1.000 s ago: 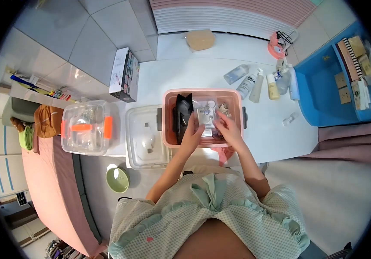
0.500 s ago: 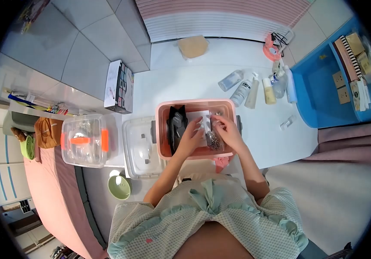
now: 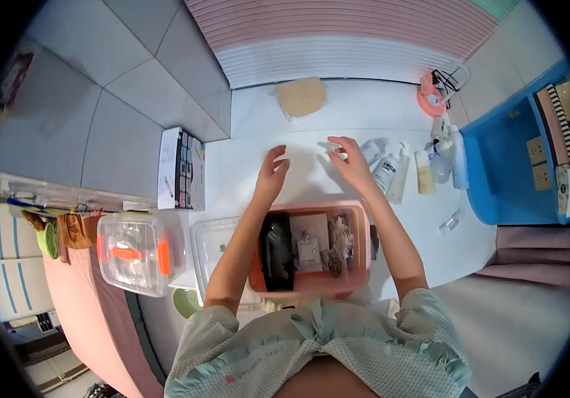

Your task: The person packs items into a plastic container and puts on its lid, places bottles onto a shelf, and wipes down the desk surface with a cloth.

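Observation:
Both hands hover over the white table beyond the pink storage box [image 3: 362, 265], with nothing in them. My left hand [image 3: 273, 174] has its fingers curved and apart. My right hand [image 3: 350, 162] is likewise open, close to the clear bottle [image 3: 372, 148] lying at its right. Below my forearms stands the uncovered box. Inside it are a black bag [image 3: 276, 252] on the left, white cards or small boxes [image 3: 309, 252] in the middle, and clear plastic packets [image 3: 341, 240] with small items on the right.
Several bottles, among them a white pump bottle [image 3: 401, 174], stand or lie at the right beside a blue shelf unit [image 3: 497, 172]. A clear lid [image 3: 215, 232] lies left of the box, near a clear case with orange latches [image 3: 129, 255]. A beige pad [image 3: 301, 97] lies at the back.
Both hands have left the inside of the pink box and moved forward over the table, opening. The camera view has tilted up, so the box appears lower.

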`<state>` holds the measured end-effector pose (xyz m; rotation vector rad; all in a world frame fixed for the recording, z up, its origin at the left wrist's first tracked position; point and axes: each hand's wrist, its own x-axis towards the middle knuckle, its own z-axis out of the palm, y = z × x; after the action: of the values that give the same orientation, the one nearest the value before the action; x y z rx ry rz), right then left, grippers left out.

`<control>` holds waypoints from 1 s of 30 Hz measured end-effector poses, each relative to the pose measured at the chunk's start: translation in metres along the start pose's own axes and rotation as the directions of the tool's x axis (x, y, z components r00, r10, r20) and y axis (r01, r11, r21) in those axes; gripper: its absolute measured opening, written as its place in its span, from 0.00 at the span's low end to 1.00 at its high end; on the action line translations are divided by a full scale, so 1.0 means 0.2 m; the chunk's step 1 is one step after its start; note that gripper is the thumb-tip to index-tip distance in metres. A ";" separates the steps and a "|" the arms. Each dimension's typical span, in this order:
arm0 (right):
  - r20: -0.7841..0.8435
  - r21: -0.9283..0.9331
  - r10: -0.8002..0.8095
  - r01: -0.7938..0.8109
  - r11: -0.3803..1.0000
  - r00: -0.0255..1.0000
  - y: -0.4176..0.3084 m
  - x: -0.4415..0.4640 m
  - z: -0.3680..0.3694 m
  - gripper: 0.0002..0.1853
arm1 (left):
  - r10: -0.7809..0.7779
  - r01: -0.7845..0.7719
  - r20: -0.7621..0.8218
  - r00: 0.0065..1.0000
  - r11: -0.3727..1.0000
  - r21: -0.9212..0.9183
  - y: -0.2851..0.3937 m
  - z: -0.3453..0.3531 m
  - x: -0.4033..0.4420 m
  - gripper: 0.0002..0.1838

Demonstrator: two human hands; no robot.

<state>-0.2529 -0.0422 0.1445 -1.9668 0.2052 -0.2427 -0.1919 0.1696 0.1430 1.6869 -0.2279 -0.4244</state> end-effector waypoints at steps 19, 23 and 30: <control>-0.178 0.042 0.305 -0.302 0.952 0.936 0.74 1.13 0.26 0.41 | -0.415 0.422 -0.100 0.904 0.905 0.050 -0.30 0.00 1.13 0.36; 0.017 0.354 0.308 -0.294 0.888 0.951 0.79 1.14 0.32 0.39 | -0.403 0.404 0.024 0.915 0.912 -0.076 -0.38 0.01 1.22 0.34; -0.050 0.561 0.294 -0.216 0.799 0.955 0.63 0.87 0.23 0.34 | -0.387 0.368 -0.058 0.920 0.906 -0.207 -0.14 0.09 0.99 0.36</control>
<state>-0.0772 -0.0944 0.0245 -1.3271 0.4371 -0.2267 -0.0218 0.0827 0.0839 1.5538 0.2141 -0.6299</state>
